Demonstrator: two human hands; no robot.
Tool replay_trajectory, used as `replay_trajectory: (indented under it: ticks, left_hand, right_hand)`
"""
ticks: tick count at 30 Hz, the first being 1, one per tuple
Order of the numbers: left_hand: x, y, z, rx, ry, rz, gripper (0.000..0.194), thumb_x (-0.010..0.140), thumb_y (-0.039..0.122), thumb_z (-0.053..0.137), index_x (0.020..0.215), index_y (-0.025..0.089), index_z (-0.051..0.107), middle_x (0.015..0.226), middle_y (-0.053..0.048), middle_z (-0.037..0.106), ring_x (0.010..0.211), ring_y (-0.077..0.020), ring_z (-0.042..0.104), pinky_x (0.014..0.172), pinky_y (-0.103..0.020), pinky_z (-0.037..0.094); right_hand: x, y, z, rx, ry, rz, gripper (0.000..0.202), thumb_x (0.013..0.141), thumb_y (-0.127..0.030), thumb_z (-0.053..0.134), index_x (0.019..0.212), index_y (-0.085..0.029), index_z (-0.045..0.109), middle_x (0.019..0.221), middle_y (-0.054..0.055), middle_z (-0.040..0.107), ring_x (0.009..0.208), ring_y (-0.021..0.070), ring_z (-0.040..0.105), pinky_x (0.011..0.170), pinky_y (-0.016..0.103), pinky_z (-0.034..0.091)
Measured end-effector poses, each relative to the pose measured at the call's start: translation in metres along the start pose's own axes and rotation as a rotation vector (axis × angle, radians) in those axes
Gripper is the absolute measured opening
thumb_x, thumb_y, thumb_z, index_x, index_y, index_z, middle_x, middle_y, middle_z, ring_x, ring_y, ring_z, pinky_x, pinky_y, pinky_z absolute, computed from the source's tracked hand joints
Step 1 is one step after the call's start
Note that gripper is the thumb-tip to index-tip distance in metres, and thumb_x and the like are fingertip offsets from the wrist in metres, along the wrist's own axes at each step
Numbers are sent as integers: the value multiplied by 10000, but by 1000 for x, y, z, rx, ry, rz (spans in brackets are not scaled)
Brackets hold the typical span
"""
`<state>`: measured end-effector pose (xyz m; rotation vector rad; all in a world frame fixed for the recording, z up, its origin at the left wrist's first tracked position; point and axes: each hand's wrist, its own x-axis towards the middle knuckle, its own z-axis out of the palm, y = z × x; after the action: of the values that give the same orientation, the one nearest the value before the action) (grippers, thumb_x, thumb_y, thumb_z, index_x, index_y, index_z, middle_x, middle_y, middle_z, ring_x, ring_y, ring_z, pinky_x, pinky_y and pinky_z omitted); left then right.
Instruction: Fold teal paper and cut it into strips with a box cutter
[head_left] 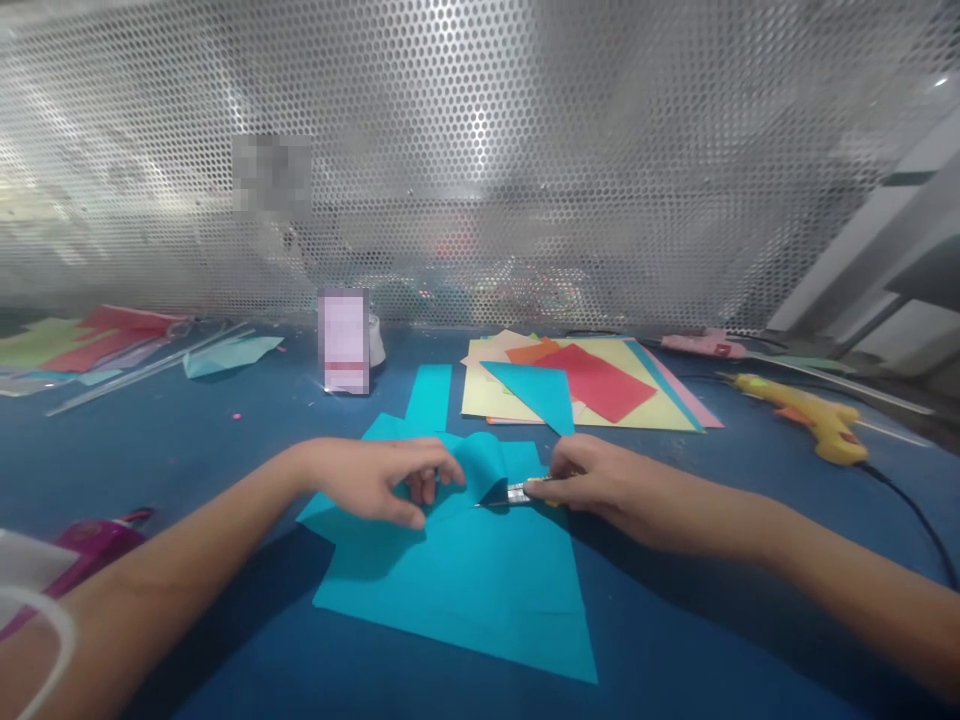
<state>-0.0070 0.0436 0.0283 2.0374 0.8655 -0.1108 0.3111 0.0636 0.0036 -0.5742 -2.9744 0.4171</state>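
Observation:
Several pieces of turquoise paper (457,570) lie overlapping on the blue table in front of me. My right hand (581,475) is closed around a utility knife (520,494), its blade pointing left at the paper. Just beyond the blade, a flap of turquoise paper (484,465) curls upward. My left hand (397,480) hovers over or rests on the sheets beside that flap, fingers spread and bent; contact is hard to judge. Behind the hands are a turquoise strip (430,395) and a pointed turquoise piece (536,390).
A stack of coloured paper (600,385) lies beyond my right hand. To the right is a yellow glue gun (814,412) with a black cord. A blurred phone-like object (344,340) stands at the back. Paper scraps (97,340) lie far left, a perforated metal panel (480,150) behind.

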Motion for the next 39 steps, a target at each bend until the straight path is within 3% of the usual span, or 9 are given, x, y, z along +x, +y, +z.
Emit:
replay_trajectory:
  ticks: [3,8,19,29,33,39]
  left_hand:
    - [4,-2,0,-59,73,-20,378,891,243,551,1262,251,481,1188,-73,437,935,-180,592,792,-314,496]
    - [7,0,3,-12,100,-36,399,897,234,529,1291,275,487,1209,-76,436,941,-187,579,765,-309,487]
    - [4,-3,5,54,89,47,558,779,145,584,1314,253,465,1140,-64,452,862,-166,564,733,-292,497]
    - [4,-6,2,71,44,56,588,766,167,602,1324,245,435,1144,-71,431,873,-174,554,731,-299,502]
    - [4,-7,1,63,50,74,575,760,109,522,1314,241,444,1107,-60,449,876,-163,558,741,-282,491]
    - [5,-5,2,43,66,57,568,725,96,490,1276,232,479,1053,-47,467,823,-165,553,704,-288,480]
  right_hand:
    - [1,-2,-1,-5,-12,9,463,962,-121,355,1359,-305,506,978,76,511,824,171,474,688,270,389]
    - [2,-6,-2,-25,-21,9,502,950,-92,344,1382,-305,483,986,88,512,822,173,481,684,273,391]
    - [5,-12,0,-46,-35,4,523,931,-69,337,1380,-291,487,978,91,521,828,181,492,679,273,399]
    - [8,-12,2,-54,-39,-30,530,940,-61,323,1393,-296,464,976,89,522,823,181,482,679,273,396]
    - [9,-16,4,-47,-51,-17,530,953,-87,327,1428,-306,411,975,90,515,822,183,477,685,277,399]
    - [9,-18,3,-16,-38,-15,524,940,-78,298,1389,-282,476,980,103,533,823,191,491,687,282,409]
